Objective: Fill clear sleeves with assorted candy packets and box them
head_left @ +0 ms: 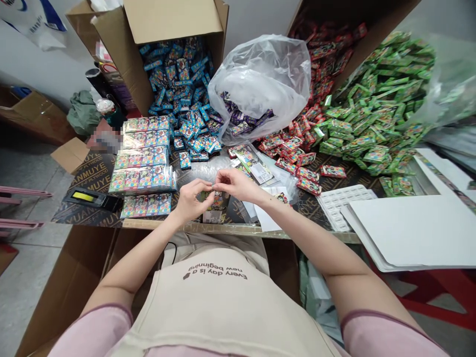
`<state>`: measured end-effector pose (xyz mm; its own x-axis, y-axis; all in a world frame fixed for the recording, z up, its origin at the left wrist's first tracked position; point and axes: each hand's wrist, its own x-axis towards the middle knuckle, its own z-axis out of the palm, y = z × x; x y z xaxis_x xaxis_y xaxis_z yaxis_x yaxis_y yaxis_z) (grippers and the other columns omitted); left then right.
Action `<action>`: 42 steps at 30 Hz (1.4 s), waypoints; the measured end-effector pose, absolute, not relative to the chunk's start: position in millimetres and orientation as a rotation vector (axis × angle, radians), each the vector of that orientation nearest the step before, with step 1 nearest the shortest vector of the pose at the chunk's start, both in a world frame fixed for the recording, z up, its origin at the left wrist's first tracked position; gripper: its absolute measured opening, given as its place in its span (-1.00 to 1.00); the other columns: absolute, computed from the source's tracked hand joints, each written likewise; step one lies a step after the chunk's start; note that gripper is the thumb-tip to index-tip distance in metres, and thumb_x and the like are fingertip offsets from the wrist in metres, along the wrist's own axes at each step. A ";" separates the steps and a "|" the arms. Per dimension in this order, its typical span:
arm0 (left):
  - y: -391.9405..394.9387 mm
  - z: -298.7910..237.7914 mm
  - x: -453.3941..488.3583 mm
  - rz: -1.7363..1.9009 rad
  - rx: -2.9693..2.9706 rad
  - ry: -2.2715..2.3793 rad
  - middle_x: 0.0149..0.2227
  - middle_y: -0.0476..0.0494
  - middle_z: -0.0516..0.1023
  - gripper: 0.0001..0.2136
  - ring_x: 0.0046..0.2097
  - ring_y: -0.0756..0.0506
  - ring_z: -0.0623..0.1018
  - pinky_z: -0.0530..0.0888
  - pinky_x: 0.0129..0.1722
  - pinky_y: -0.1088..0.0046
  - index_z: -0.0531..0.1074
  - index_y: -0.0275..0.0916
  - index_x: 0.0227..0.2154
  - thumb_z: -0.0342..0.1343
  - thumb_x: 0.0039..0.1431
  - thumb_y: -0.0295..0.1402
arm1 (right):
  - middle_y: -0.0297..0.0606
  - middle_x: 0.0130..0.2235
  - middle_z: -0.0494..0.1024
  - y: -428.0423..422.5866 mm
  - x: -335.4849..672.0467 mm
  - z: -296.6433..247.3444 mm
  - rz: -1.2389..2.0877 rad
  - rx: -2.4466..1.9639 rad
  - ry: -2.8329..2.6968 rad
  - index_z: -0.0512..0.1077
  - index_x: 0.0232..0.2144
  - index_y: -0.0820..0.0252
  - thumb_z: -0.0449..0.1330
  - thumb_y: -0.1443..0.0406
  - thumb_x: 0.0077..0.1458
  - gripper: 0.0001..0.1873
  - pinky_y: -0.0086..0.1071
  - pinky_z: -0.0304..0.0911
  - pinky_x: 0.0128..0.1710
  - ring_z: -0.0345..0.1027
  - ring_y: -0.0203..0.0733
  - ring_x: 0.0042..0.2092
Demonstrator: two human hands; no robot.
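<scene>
My left hand (192, 198) and my right hand (235, 183) meet over the near middle of the table, fingers pinched together on a small dark packet (215, 199) held between them. Just under the hands lies another small packet (212, 216) near the table's front edge. To the left stand stacks of wrapped multi-colour packs (143, 166). Heaps of small boxes lie beyond: blue (186, 94), red (297, 144) and green (375, 109).
A clear plastic bag (260, 79) with purple boxes sits at the centre back. White sheets (412, 230) and a sticker sheet (340, 201) lie on the right. A black-and-yellow tool (89, 198) lies at the left edge. Open cardboard boxes (148, 29) stand behind.
</scene>
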<state>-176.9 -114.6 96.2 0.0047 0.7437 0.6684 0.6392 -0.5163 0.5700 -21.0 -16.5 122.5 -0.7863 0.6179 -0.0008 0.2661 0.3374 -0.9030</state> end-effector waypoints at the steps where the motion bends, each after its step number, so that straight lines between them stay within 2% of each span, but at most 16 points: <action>1: -114.7 95.3 -175.0 1.572 2.139 1.511 -0.39 -0.12 0.59 -0.92 -0.34 -0.05 0.59 0.52 -0.34 0.44 0.46 -0.26 -0.45 0.25 0.05 -0.40 | -0.41 -0.57 0.35 -17.0 -20.9 121.6 1.434 -0.792 -2.252 0.31 -0.56 0.21 0.21 0.23 0.00 -0.78 -0.44 -0.01 -0.47 0.15 -0.36 -0.50; 4: -114.2 93.0 -171.7 1.596 2.088 1.593 -0.41 -0.10 0.58 -0.87 -0.35 -0.04 0.58 0.50 -0.35 0.45 0.44 -0.25 -0.49 0.27 0.06 -0.36 | -0.40 -0.55 0.37 -18.0 -20.1 117.0 1.535 -0.804 -2.151 0.30 -0.54 0.20 0.24 0.20 -0.02 -0.76 -0.45 0.02 -0.48 0.18 -0.36 -0.50; 7: -112.2 87.8 -171.5 1.527 1.991 1.638 -0.38 -0.10 0.58 -0.90 -0.31 -0.04 0.57 0.49 -0.30 0.43 0.45 -0.24 -0.48 0.23 0.09 -0.40 | -0.47 -0.55 0.38 -20.5 -20.7 109.8 1.771 -0.832 -1.842 0.25 -0.41 0.14 0.32 0.14 -0.12 -0.65 -0.46 0.05 -0.49 0.20 -0.35 -0.51; 9: -111.5 80.0 -170.7 1.523 1.812 1.639 -0.32 -0.11 0.58 -0.90 -0.25 -0.06 0.57 0.50 -0.25 0.41 0.48 -0.24 -0.40 0.27 0.04 -0.37 | -0.54 -0.57 0.34 -24.3 -22.6 104.3 1.909 -0.870 -1.591 0.21 -0.35 0.11 0.38 0.12 -0.22 -0.53 -0.48 0.06 -0.50 0.19 -0.36 -0.53; 11: -113.7 70.0 -168.3 1.521 1.541 1.575 -0.29 -0.11 0.58 -0.73 -0.24 -0.08 0.57 0.51 -0.25 0.41 0.48 -0.26 -0.27 0.34 -0.05 -0.31 | -0.55 -0.57 0.33 -27.7 -25.2 98.3 1.993 -0.920 -1.415 0.23 -0.31 0.10 0.39 0.14 -0.26 -0.50 -0.48 0.08 -0.50 0.18 -0.36 -0.54; 14: -128.3 63.2 -164.7 1.443 1.277 1.476 -0.33 -0.10 0.60 -0.69 -0.32 -0.07 0.58 0.53 -0.31 0.43 0.49 -0.30 -0.24 0.32 -0.02 -0.24 | -0.40 -0.45 0.45 -21.9 -23.9 85.6 2.012 -1.013 -1.314 0.25 -0.16 0.09 0.25 0.08 -0.08 -0.55 -0.40 0.21 -0.43 0.31 -0.26 -0.45; 17: -156.7 76.7 -169.6 1.417 1.527 1.548 -0.29 -0.11 0.63 -0.82 -0.27 -0.09 0.61 0.56 -0.23 0.40 0.53 -0.25 -0.21 0.19 0.13 -0.33 | -0.12 -0.18 0.51 4.1 -4.4 66.4 1.539 -1.256 -1.539 0.25 -0.03 0.13 0.01 0.00 0.13 -0.55 -0.21 0.30 -0.19 0.40 -0.08 -0.14; 19: -177.4 90.0 -178.7 1.421 1.922 1.532 -0.15 -0.14 0.63 -0.73 -0.11 -0.13 0.61 0.55 -0.08 0.35 0.50 -0.18 -0.06 0.13 0.17 -0.43 | 0.05 0.07 0.39 27.6 18.7 51.0 0.944 -1.496 -1.845 0.24 0.07 0.17 0.06 -0.02 0.13 -0.44 -0.07 0.20 -0.01 0.25 0.07 0.10; 21: -194.6 95.4 -190.7 1.348 2.273 1.511 -0.02 -0.18 0.58 -0.59 0.05 -0.16 0.55 0.49 0.06 0.28 0.40 -0.16 0.10 0.07 0.18 -0.51 | 0.22 0.22 0.19 49.7 42.3 35.0 0.464 -1.740 -2.135 0.16 0.19 0.25 0.16 -0.07 0.06 -0.23 0.08 0.07 0.07 0.03 0.28 0.24; 23: -206.9 86.5 -205.4 1.205 2.454 1.640 0.02 -0.22 0.56 -0.53 0.11 -0.18 0.50 0.45 0.12 0.23 0.32 -0.17 0.17 0.03 0.19 -0.55 | 0.32 0.18 0.20 65.9 59.3 20.4 0.318 -1.929 -2.323 0.11 0.23 0.34 0.16 -0.08 0.07 -0.15 0.11 0.08 0.03 0.05 0.38 0.21; 28: -224.1 25.2 -252.5 0.851 2.349 2.198 -0.02 -0.23 0.58 -0.62 0.06 -0.23 0.54 0.48 0.08 0.12 0.43 -0.14 0.08 -0.04 0.25 -0.51 | 0.31 -0.03 0.40 71.2 63.6 4.5 0.185 -1.830 -2.591 0.22 0.12 0.46 -0.05 0.05 0.26 -0.39 -0.13 0.21 -0.15 0.30 0.22 0.01; 31: -229.8 -3.0 -276.5 0.738 2.167 2.299 0.05 -0.27 0.53 -0.68 0.15 -0.29 0.46 0.38 0.15 -0.04 0.46 -0.14 0.03 0.00 0.26 -0.43 | 0.22 -0.14 0.49 62.2 55.5 9.9 0.158 -1.793 -2.587 0.31 0.04 0.43 -0.14 0.22 0.29 -0.55 -0.19 0.21 -0.25 0.39 0.13 -0.14; 35: -234.4 -11.1 -290.1 0.819 2.002 2.309 0.07 -0.34 0.51 -0.72 0.20 -0.36 0.39 0.29 0.18 -0.17 0.51 -0.21 -0.05 0.11 0.21 -0.28 | 0.10 -0.32 0.54 55.6 50.2 20.3 0.202 -1.764 -2.412 0.38 -0.02 0.36 -0.20 0.26 0.28 -0.55 -0.20 0.19 -0.30 0.42 0.07 -0.29; 39: -216.4 8.2 -267.4 1.092 1.819 2.213 -0.04 -0.31 0.58 -0.73 0.10 -0.31 0.49 0.29 0.18 -0.13 0.53 -0.21 -0.11 0.07 0.24 -0.21 | 0.13 -0.15 0.56 38.5 38.5 32.1 0.260 -1.530 -2.121 0.29 0.14 0.37 -0.27 0.24 0.30 -0.45 -0.17 0.26 -0.19 0.46 0.08 -0.19; 41: -191.0 23.7 -239.6 1.284 1.661 2.021 0.04 -0.30 0.53 -0.63 0.11 -0.25 0.49 0.33 0.17 -0.02 0.43 -0.19 0.03 0.07 0.23 -0.14 | 0.09 -0.06 0.54 14.4 21.6 40.8 0.349 -1.345 -2.044 0.28 0.17 0.31 -0.24 0.22 0.30 -0.46 -0.16 0.29 -0.11 0.47 0.06 -0.14; 42: -175.0 31.7 -223.2 1.364 1.580 1.893 0.13 -0.31 0.45 -0.51 0.15 -0.23 0.45 0.35 0.16 0.06 0.31 -0.16 0.16 0.09 0.21 -0.09 | 0.04 -0.03 0.54 -2.1 10.6 45.9 0.410 -1.242 -2.028 0.30 0.16 0.25 -0.21 0.20 0.30 -0.47 -0.17 0.30 -0.08 0.48 0.03 -0.12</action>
